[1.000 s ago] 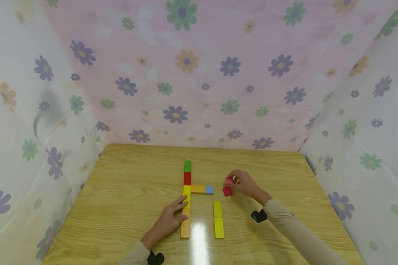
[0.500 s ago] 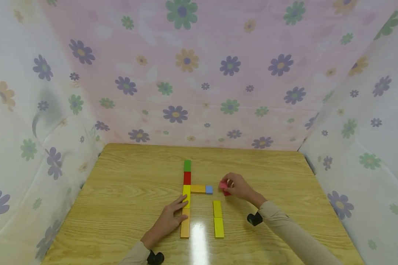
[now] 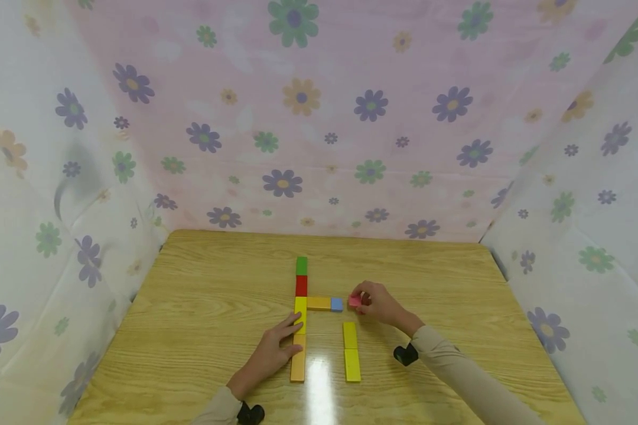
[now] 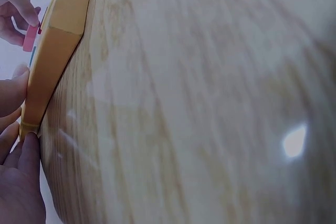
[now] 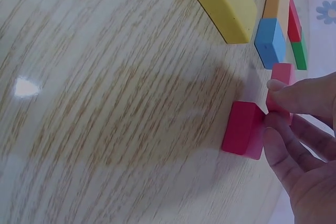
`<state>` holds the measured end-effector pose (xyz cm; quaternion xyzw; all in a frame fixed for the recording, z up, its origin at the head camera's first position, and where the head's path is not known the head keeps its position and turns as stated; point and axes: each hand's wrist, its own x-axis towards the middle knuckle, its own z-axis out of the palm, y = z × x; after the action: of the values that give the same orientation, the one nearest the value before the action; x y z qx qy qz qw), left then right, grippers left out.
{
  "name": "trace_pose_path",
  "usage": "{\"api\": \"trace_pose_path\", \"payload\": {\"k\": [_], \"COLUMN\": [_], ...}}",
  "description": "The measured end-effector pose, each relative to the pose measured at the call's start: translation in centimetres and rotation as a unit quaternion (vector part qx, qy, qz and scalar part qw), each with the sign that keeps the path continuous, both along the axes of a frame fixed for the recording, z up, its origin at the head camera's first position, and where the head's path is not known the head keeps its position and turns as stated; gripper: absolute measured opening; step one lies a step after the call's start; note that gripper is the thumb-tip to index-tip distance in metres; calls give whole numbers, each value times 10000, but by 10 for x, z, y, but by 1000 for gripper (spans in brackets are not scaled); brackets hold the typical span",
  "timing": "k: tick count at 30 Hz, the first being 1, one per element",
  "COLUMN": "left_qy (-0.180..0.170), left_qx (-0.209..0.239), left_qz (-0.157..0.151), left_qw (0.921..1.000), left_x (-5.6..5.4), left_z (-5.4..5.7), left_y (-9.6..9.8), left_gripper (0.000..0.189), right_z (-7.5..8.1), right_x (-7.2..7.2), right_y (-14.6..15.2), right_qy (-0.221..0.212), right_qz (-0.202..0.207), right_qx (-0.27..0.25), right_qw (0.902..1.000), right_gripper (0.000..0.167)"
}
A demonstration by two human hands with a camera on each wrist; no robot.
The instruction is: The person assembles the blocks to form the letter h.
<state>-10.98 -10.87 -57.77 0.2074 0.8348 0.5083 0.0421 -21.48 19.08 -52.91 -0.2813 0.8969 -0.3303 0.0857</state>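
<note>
My right hand pinches a pink block between thumb and fingers, to the right of a blue block. A crimson block stands on the table beside those fingertips in the right wrist view; my hand mostly hides it in the head view. My left hand rests with fairly straight fingers on a yellow block and its thumb on the light orange block below. Red and green blocks continue this upright row. An orange block joins it to the blue one.
Two yellow blocks lie end to end to the right of the row, nearer the front. The wooden table is walled by flowered cloth at the back and sides. Bright glare shows near the front.
My right hand has carried the pink block left and slightly nearer, toward the blue block, passing over the crimson one. The left hand stays in place.
</note>
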Motion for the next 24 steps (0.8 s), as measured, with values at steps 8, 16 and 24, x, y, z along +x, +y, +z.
{"api": "trace_pose_path", "payload": {"k": [8,16,24], "left_qy": [91,39,43], "left_qx": [-1,2,-58], "left_qz": [-8,11,32], "left_qw": [10000,10000,10000], "left_x": [0,0,0], "left_z": [-1,-2,-2], "left_y": [0,0,0], "left_gripper": [52,53,52], "right_z": [-2,-7,-10], "right_x": [1,-1,-1], "right_y": [-5,-12,-15], "right_qy": [130,212,159], "right_qz": [48,64,167], "right_qx": [65,198,186], "right_qw": [9999,9996,9996], "right_gripper": [24,23,22]}}
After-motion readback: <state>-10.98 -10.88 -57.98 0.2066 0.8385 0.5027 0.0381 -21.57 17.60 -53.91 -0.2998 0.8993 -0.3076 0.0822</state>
